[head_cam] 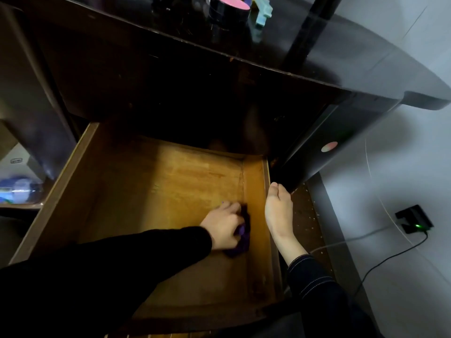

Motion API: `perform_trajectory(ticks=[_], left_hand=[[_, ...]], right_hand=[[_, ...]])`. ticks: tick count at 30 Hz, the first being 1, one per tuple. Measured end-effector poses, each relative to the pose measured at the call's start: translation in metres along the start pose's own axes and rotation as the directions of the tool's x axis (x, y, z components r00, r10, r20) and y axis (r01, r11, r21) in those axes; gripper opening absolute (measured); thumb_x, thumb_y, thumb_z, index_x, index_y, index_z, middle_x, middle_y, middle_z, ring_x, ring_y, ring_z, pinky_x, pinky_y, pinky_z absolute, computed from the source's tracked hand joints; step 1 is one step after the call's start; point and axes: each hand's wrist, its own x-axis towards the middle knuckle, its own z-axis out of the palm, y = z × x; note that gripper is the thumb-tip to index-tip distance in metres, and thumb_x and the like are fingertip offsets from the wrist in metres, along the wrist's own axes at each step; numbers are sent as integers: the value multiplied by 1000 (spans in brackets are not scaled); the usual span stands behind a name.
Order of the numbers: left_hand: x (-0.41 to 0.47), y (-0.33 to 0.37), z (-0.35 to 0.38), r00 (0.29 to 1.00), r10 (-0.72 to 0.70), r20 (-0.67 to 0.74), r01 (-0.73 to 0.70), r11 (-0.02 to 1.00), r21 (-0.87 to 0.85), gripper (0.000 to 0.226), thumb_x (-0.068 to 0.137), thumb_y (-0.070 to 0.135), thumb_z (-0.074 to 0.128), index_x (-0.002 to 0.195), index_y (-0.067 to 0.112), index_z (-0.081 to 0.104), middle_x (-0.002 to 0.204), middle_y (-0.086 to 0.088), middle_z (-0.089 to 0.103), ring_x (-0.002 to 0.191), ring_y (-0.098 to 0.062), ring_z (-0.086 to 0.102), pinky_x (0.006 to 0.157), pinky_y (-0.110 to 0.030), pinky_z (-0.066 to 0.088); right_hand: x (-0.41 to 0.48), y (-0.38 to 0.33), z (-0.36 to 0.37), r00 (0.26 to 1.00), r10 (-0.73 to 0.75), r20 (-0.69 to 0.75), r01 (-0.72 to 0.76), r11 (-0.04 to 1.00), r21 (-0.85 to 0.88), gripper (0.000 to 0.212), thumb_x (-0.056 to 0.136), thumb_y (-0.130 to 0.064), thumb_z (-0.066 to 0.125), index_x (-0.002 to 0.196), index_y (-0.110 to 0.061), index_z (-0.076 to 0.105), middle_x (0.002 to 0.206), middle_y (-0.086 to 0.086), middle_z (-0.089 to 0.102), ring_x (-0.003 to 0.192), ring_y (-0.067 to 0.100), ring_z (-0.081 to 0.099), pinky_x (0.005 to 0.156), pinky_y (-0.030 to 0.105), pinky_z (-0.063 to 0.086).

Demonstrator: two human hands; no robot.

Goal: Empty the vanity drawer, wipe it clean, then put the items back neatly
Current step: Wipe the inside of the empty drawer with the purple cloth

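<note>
The wooden vanity drawer is pulled out and nothing lies on its bare, stained bottom. My left hand, in a black sleeve, reaches in from the lower left. It grips a bunched purple cloth and presses it against the drawer bottom close to the right wall. My right hand is out of view.
A bare foot with a denim trouser leg rests just outside the drawer's right wall. On the dark vanity top stand a black jar with a pink lid and a light-blue item. A charger with a green light and cables lie on the floor at right.
</note>
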Motion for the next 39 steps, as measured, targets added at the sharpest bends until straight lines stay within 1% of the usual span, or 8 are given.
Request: perform_trajectory(ticks=[4, 7, 12, 16, 21, 27, 36, 39], left_hand=[[-40, 26, 2, 928, 212, 307, -215, 976, -25, 23, 80, 24, 67, 102, 15, 70, 117, -4, 45, 107, -27, 42, 80, -36, 45], [-55, 35, 2, 894, 266, 361, -245, 964, -101, 24, 81, 17, 66, 104, 14, 71, 115, -4, 47, 107, -27, 46, 79, -34, 44], [-50, 33, -8, 960, 55, 275, 31, 954, -299, 25, 85, 20, 68, 111, 18, 69, 117, -5, 62, 104, -24, 61, 88, -37, 52], [-55, 50, -4, 904, 40, 426, 212, 823, -527, 28, 81, 23, 80, 104, 11, 72, 104, -7, 71, 97, -21, 65, 88, -40, 56], [-62, 59, -17, 965, 106, 240, 133, 590, -797, 19, 73, 11, 85, 87, 10, 72, 87, -8, 72, 77, -13, 63, 76, -32, 54], [-64, 62, -2, 953, -82, 292, 246, 772, -586, 27, 77, 18, 84, 100, 10, 72, 101, -6, 71, 95, -18, 66, 86, -38, 56], [-65, 74, -19, 987, -18, 161, 138, 612, -779, 20, 69, 15, 88, 79, 15, 71, 79, -1, 71, 71, -12, 64, 72, -35, 55], [-50, 66, -27, 994, -47, 96, 103, 650, -752, 26, 66, 16, 89, 69, 27, 65, 69, 12, 65, 65, -1, 58, 65, -22, 48]], right_hand=[[-1, -1, 1, 1000, 17, 7, -17, 1000, -7, 50, 110, -39, 29, 147, -11, 48, 140, 9, 58, 130, 26, 54, 113, 44, 41], [-4, -4, 0, 1000, 21, 3, -21, 1000, -4, 50, 110, -39, 29, 147, -11, 48, 141, 10, 58, 132, 26, 52, 115, 44, 39], [-7, -9, -3, 1000, 28, 5, -28, 1000, 3, 49, 110, -38, 29, 143, -10, 51, 137, 12, 60, 128, 28, 54, 112, 45, 41], [-5, -8, -2, 999, 28, 16, -28, 1000, 1, 50, 110, -38, 29, 139, -6, 53, 133, 16, 61, 124, 31, 56, 110, 50, 43], [-3, -5, -1, 1000, 13, 0, -13, 1000, -1, 48, 110, -36, 30, 141, -9, 53, 134, 11, 62, 125, 27, 56, 106, 39, 43], [-6, -8, -1, 1000, 18, 1, -18, 1000, -12, 48, 110, -37, 29, 142, -9, 52, 134, 12, 61, 126, 28, 56, 110, 47, 44], [-2, -5, 0, 1000, 8, 3, -8, 1000, 13, 47, 110, -36, 31, 144, -11, 51, 135, 9, 61, 126, 25, 55, 106, 38, 43], [-2, -4, 0, 1000, 11, 4, -11, 1000, 27, 45, 110, -36, 32, 141, -10, 53, 130, 8, 63, 120, 23, 57, 98, 35, 43]])
